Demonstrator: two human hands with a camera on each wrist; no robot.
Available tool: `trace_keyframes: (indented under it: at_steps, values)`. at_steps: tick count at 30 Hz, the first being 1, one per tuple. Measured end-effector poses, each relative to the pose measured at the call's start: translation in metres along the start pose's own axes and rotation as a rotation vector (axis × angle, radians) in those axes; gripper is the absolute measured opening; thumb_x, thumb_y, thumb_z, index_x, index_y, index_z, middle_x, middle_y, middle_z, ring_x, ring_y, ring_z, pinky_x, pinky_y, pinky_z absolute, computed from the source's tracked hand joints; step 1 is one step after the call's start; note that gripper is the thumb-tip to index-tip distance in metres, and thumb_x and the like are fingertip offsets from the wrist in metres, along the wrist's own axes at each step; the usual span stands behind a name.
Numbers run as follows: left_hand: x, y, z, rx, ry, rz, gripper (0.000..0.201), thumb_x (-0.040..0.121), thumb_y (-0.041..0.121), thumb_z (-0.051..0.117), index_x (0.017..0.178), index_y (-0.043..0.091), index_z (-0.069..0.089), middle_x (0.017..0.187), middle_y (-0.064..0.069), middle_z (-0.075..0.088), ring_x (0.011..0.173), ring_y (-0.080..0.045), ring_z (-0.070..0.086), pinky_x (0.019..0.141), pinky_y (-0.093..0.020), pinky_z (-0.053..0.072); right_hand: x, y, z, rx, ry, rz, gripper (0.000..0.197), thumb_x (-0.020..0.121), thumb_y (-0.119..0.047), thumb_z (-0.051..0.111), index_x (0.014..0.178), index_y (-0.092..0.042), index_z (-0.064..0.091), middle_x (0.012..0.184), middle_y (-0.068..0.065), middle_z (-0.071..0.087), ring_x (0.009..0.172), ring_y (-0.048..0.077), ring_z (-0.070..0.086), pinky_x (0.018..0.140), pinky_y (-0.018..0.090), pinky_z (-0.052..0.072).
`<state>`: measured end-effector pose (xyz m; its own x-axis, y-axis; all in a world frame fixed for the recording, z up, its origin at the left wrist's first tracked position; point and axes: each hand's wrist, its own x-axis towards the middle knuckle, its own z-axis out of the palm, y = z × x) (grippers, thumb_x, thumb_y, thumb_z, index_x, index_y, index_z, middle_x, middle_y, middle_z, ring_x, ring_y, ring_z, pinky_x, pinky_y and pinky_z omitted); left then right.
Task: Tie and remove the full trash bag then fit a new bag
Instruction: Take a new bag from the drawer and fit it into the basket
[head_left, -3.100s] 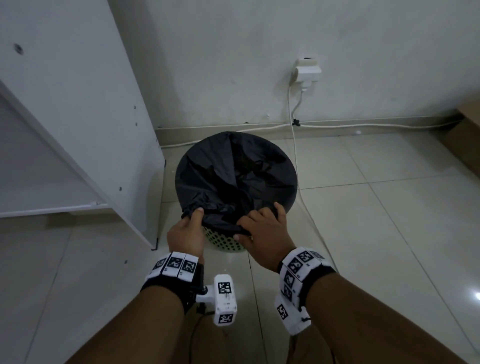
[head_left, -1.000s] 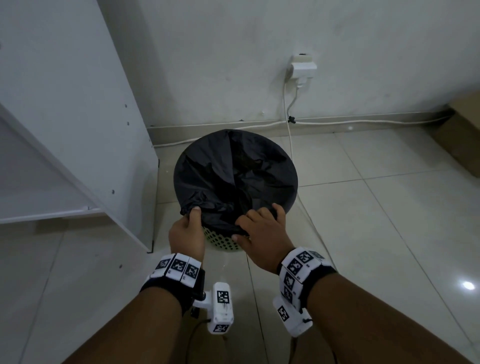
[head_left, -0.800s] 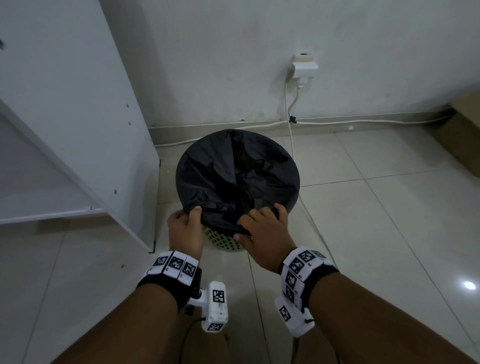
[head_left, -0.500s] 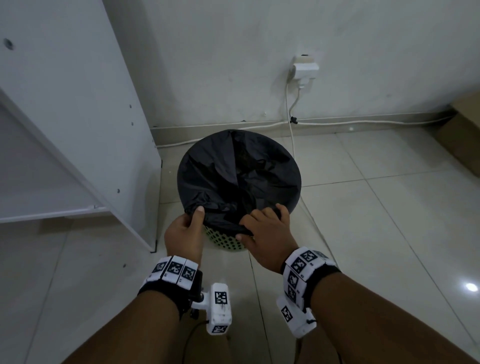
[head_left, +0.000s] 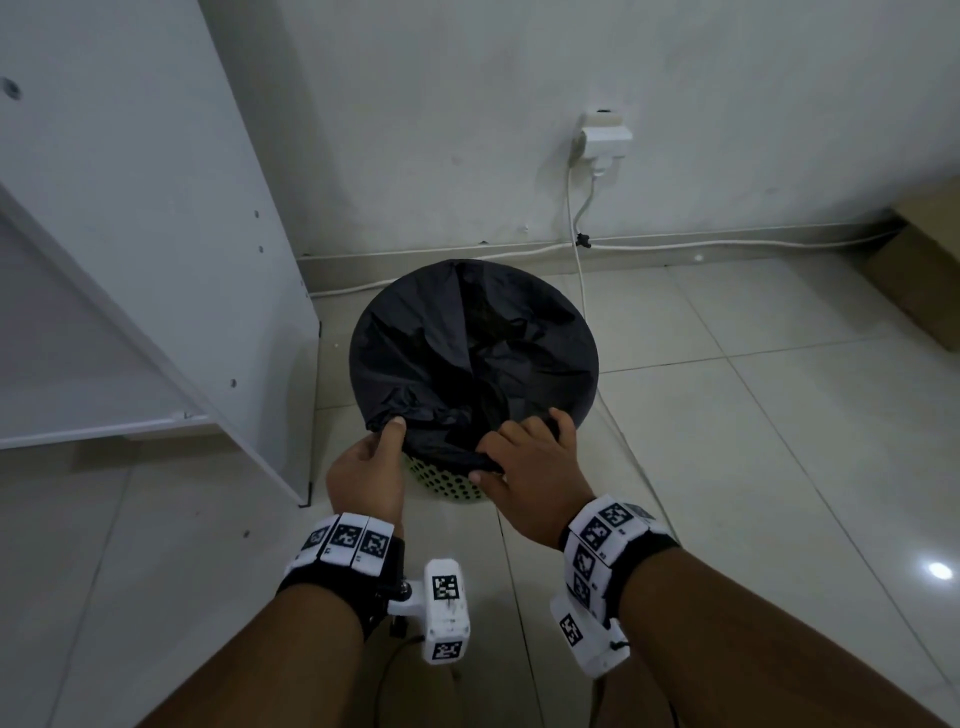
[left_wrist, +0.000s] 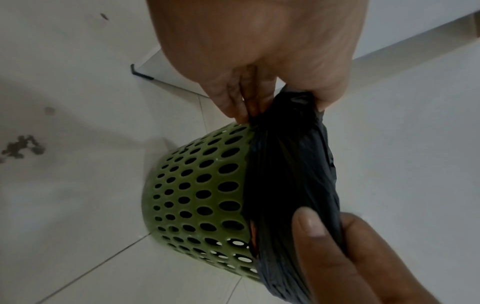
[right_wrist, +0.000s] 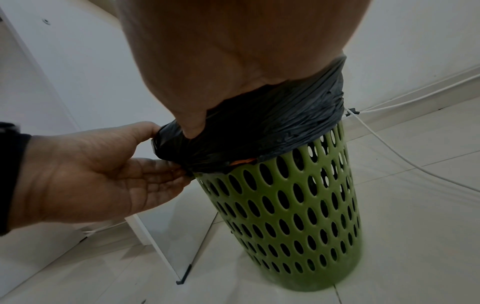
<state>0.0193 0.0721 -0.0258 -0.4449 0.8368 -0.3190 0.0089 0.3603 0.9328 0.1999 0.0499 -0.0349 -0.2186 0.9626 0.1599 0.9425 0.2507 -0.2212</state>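
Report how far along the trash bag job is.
Nothing is finished yet: the black bag is untied, its edge folded over the rim of the green bin. In hand: the left hand and right hand each pinch the bag's near edge at the rim. Left: free the edge, tie, lift out, fit a new bag; none is in view.

We look steeply down from head height, wrist views close beside the green bin (right_wrist: 285, 205), all sharing its bag-covered rim.
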Motion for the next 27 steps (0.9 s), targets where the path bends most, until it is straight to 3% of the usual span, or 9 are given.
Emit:
trace_keyframes:
  at_steps: [2, 5, 7, 12, 15, 19, 24, 27]
  values:
    - [0.003, -0.003, 0.002, 0.063, 0.008, 0.045, 0.041, 0.091, 0.044, 0.062, 0.067, 0.01, 0.058, 0.066, -0.003, 0.057, 0.067, -0.022, 0.054, 0.056, -0.027, 0.038, -0.001, 0.0, 0.0, -0.007, 0.004, -0.009, 0.031, 0.089, -0.054, 0.043, 0.097, -0.029, 0.059, 0.091, -0.009, 0.056, 0.095, 0.021, 0.055, 0.111, 0.056, 0.022]
    - [0.01, -0.012, 0.005, 0.007, 0.028, 0.056, 0.029, 0.089, 0.039, 0.066, 0.101, 0.013, 0.06, 0.084, 0.005, 0.062, 0.081, -0.019, 0.061, 0.069, -0.029, 0.043, -0.002, 0.0, 0.0, -0.004, 0.0, -0.011, 0.032, 0.089, -0.054, 0.041, 0.096, -0.029, 0.059, 0.091, -0.008, 0.057, 0.095, 0.021, 0.055, 0.111, 0.054, 0.019]
    - [0.012, -0.011, 0.007, -0.02, 0.053, 0.051, 0.038, 0.089, 0.035, 0.067, 0.115, 0.012, 0.054, 0.089, 0.007, 0.062, 0.082, -0.015, 0.061, 0.075, -0.029, 0.042, -0.001, -0.001, -0.001, -0.003, 0.001, -0.017, 0.033, 0.089, -0.054, 0.04, 0.096, -0.028, 0.059, 0.091, -0.008, 0.057, 0.095, 0.022, 0.055, 0.111, 0.054, 0.018]
    - [0.022, -0.008, 0.012, 0.06, 0.03, 0.053, 0.037, 0.088, 0.037, 0.062, 0.107, 0.006, 0.061, 0.092, -0.008, 0.069, 0.076, -0.017, 0.062, 0.055, -0.025, 0.037, 0.004, -0.002, 0.001, -0.015, 0.019, -0.012, 0.03, 0.089, -0.053, 0.043, 0.096, -0.028, 0.059, 0.089, -0.008, 0.057, 0.093, 0.022, 0.055, 0.109, 0.053, 0.02]
    - [0.026, -0.008, 0.015, 0.026, 0.005, 0.011, 0.035, 0.087, 0.039, 0.062, 0.108, 0.011, 0.066, 0.095, -0.006, 0.071, 0.084, -0.022, 0.064, 0.06, -0.027, 0.041, 0.006, -0.003, 0.001, -0.02, 0.04, 0.0, 0.03, 0.088, -0.052, 0.044, 0.096, -0.028, 0.06, 0.088, -0.008, 0.057, 0.092, 0.022, 0.056, 0.107, 0.052, 0.02]
    - [0.029, -0.008, 0.012, -0.131, -0.018, -0.065, 0.043, 0.083, 0.037, 0.074, 0.106, 0.002, 0.065, 0.1, -0.007, 0.073, 0.087, -0.018, 0.066, 0.064, -0.024, 0.044, 0.009, -0.002, 0.0, -0.011, 0.012, 0.009, 0.033, 0.089, -0.053, 0.041, 0.099, -0.028, 0.06, 0.091, -0.007, 0.058, 0.094, 0.023, 0.056, 0.108, 0.051, 0.019]
    - [0.031, -0.011, 0.012, -0.253, -0.034, -0.114, 0.044, 0.075, 0.036, 0.081, 0.104, 0.006, 0.069, 0.098, -0.006, 0.076, 0.094, -0.019, 0.072, 0.074, -0.026, 0.052, 0.01, -0.001, -0.002, -0.004, -0.02, 0.017, 0.036, 0.089, -0.055, 0.038, 0.1, -0.029, 0.06, 0.093, -0.008, 0.058, 0.096, 0.022, 0.055, 0.109, 0.05, 0.019]
    - [0.032, -0.011, 0.01, -0.313, -0.05, -0.146, 0.029, 0.073, 0.031, 0.085, 0.093, 0.014, 0.074, 0.096, -0.004, 0.078, 0.094, -0.019, 0.074, 0.078, -0.026, 0.052, 0.01, 0.0, -0.003, 0.004, -0.025, 0.021, 0.036, 0.089, -0.055, 0.038, 0.101, -0.029, 0.06, 0.093, -0.009, 0.058, 0.097, 0.021, 0.055, 0.11, 0.049, 0.018]
